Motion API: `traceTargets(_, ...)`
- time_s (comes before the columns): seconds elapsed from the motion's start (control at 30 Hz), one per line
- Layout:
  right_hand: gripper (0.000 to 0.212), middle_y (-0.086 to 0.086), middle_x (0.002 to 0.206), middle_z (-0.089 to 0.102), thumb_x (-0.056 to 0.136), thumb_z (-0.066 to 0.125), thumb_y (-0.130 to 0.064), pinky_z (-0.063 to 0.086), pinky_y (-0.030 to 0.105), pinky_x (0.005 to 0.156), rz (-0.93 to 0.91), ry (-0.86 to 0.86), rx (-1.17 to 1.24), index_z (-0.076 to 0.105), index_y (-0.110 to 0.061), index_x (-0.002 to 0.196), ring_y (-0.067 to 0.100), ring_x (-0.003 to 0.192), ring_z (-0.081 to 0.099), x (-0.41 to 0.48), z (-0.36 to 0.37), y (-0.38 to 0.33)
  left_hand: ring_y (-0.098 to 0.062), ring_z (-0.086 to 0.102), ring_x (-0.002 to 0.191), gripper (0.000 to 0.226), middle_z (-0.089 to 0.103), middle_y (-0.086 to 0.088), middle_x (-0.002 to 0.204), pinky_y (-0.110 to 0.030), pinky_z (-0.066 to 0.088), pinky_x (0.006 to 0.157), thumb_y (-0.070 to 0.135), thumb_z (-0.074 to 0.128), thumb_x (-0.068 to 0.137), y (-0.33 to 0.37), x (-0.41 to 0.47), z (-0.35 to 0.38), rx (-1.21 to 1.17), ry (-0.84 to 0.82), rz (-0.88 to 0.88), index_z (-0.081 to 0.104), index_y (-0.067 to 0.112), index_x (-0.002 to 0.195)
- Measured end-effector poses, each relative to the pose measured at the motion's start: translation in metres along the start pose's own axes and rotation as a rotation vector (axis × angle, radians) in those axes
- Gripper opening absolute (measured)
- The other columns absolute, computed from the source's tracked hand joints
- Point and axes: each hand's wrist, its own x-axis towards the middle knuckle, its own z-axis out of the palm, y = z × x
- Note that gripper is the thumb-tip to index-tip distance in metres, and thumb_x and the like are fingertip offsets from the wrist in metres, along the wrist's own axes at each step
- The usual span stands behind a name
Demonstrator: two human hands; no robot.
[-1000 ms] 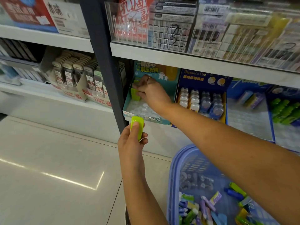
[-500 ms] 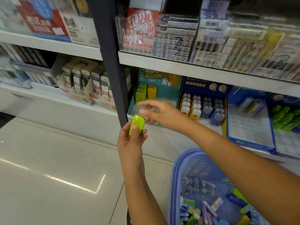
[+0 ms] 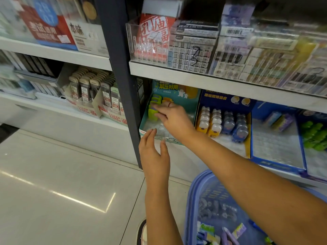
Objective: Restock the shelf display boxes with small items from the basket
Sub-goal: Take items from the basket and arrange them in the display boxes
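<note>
Head view, nearest first. Blue plastic mesh basket (image 3: 192,200) sits at the lower right, below the front edge of the white lower shelf (image 3: 182,160). It holds a loose pile of small wrapped items (image 3: 228,232) in blue, purple, green and white.

Left hand (image 3: 154,156) hangs in front of that shelf edge, just left of the basket. Its fingers (image 3: 150,137) are straight and slightly spread and hold nothing. The tips are level with the front lip of the teal cardboard display box (image 3: 185,103).

The teal box stands at the left end of the lower shelf, against the dark metal upright (image 3: 122,76). A clear blister tray lines its floor.

Right forearm crosses above the basket. Right hand (image 3: 174,119) reaches into the teal box, fingers extended toward the rear left corner. The fingertips (image 3: 156,108) lie on the column of lime-green plastic pieces (image 3: 152,116) set along the box's left wall. Whether they pinch one piece or only press on it cannot be told. An orange plastic piece (image 3: 166,99) stands just beside the column, partly hidden by the fingers.

Just beside the teal box on its right, a blue-and-yellow cardboard display box (image 3: 221,98) holds rows of yellow and blue bear-shaped pieces (image 3: 228,124).

Above, the white upper shelf board (image 3: 194,76) carries clear acrylic bins of barcoded packets (image 3: 191,50).
</note>
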Motion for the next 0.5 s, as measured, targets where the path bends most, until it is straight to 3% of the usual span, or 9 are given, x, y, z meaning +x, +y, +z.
traceTargets(0.07,0.035,0.011,0.126,0.056,0.095,0.05,-0.013,0.038,0.02,0.097,0.016,-0.024,0.044,0.056,-0.015,0.13,0.024,0.117,0.052,-0.001,0.005,0.002,-0.008,0.041,0.129,0.04,0.044,0.008,0.14,-0.02,0.032,0.105,0.017,0.053,0.095,-0.004,0.0,0.0,-0.007,0.007,-0.004,0.051,0.024,0.134)
traceTargets(0.2,0.037,0.012,0.13,0.051,0.098,0.045,-0.019,0.042,0.034,0.1,0.002,-0.078,-0.058,0.05,-0.02,0.135,0.027,0.117,0.051,0.005,0.007,-0.002,-0.008,0.043,0.128,0.04,0.044,0.01,0.139,-0.026,0.037,0.107,0.018,0.053,0.095,-0.005,0.001,0.0,-0.027,-0.004,-0.009,0.051,0.025,0.134)
traceTargets(0.37,0.038,0.013,0.134,0.048,0.099,0.044,-0.017,0.042,0.03,0.1,0.007,-0.115,-0.087,0.049,-0.021,0.136,0.028,0.119,0.05,0.01,0.008,0.001,-0.011,0.044,0.128,0.041,0.042,0.009,0.14,-0.029,0.038,0.108,0.018,0.053,0.095,-0.001,0.002,-0.001,-0.033,-0.03,-0.032,0.05,0.024,0.135)
traceTargets(0.5,0.037,0.015,0.119,0.05,0.099,0.039,-0.018,0.036,0.028,0.078,-0.062,-0.112,-0.24,0.049,-0.021,0.134,0.029,0.105,0.049,0.011,0.015,0.007,-0.012,0.045,0.127,0.041,0.041,0.01,0.141,-0.025,0.038,0.105,0.018,0.054,0.095,0.0,0.005,-0.004,-0.02,-0.059,-0.049,0.05,0.024,0.136)
